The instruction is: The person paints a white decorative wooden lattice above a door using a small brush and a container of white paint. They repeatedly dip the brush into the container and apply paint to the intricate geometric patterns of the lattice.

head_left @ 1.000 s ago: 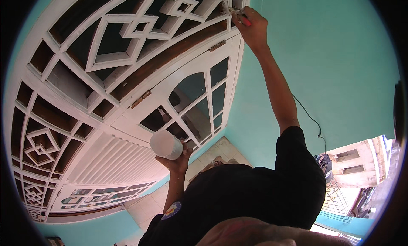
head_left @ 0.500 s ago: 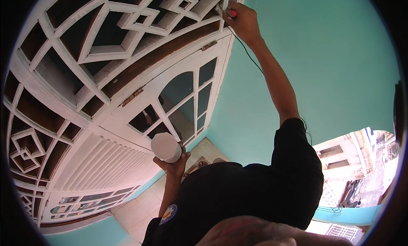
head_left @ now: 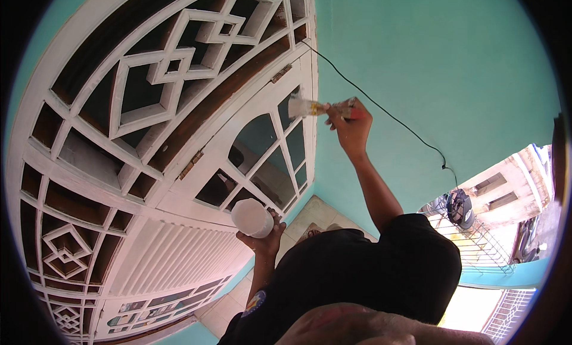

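Observation:
My right hand [head_left: 351, 123] is closed around the handle of a paintbrush [head_left: 305, 107], whose whitish bristles point left. The brush is in front of the white door's glass panes, by the teal wall. Lower down, my left hand [head_left: 265, 241] grips a tub of whitish paint [head_left: 252, 218], its round open top facing up. The white lattice transom [head_left: 149, 95] above the door has diamond shapes and brown unpainted-looking strips. I cannot tell whether the bristles touch anything, but they appear apart from the door [head_left: 262, 142].
A black cable [head_left: 381, 99] runs down the teal wall [head_left: 429, 59] on the right. Beyond it a wire rack [head_left: 482, 246] holds a dark object [head_left: 459, 208] beside an opening to the street. Pale floor tiles [head_left: 316, 213] lie below, with a sandalled foot partly visible.
My right hand has come down from the transom's right corner with the paintbrush, which now shows fully. The tub in my left hand appears farther right and slightly lower as the view shifted.

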The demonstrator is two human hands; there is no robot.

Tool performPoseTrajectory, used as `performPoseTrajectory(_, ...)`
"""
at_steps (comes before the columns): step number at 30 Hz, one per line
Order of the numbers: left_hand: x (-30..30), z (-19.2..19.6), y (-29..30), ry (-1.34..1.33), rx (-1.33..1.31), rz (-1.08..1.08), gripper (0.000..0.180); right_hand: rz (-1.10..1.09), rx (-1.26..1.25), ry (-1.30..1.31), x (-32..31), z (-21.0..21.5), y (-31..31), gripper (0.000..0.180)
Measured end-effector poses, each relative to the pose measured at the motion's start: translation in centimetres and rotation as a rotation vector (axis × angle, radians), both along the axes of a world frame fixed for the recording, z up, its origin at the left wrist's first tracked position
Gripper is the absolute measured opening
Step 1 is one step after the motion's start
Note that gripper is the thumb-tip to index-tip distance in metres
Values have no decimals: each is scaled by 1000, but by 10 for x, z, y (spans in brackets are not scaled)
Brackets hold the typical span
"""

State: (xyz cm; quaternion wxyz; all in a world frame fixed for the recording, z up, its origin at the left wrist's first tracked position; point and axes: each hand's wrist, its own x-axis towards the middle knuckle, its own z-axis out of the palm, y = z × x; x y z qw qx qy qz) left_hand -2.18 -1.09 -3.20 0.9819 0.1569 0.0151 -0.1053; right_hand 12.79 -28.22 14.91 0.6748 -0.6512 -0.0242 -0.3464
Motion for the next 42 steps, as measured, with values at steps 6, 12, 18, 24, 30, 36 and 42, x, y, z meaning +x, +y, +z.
performPoseTrajectory(6, 4, 3, 2, 158, 7, 52, 75, 350, 574, 482, -74, -99, 39, 19)
performPoseTrajectory(12, 16, 19, -9, 148, 496, 83, 79, 555, 525, 462, -94, -62, 39, 18)
performPoseTrajectory(18, 22, -3, -3, 143, -17, -109, 79, 465, -64, 258, -112, 8, 45, 19)
performPoseTrajectory(24, 14, 18, 1, 191, -20, -17, 75, 713, -630, 80, -103, 39, 77, 20)
performPoseTrajectory(30, -8, -9, 14, 274, 83, -21, 80, 784, -1325, -122, -89, 25, 124, 22)
performPoseTrajectory(36, -16, -25, 21, 246, 44, -6, 79, 925, -1350, -33, -80, 6, 153, 19)
performPoseTrajectory(42, -25, -9, 20, 75, 886, 100, 69, 891, -1192, 87, -81, 2, 147, 27)
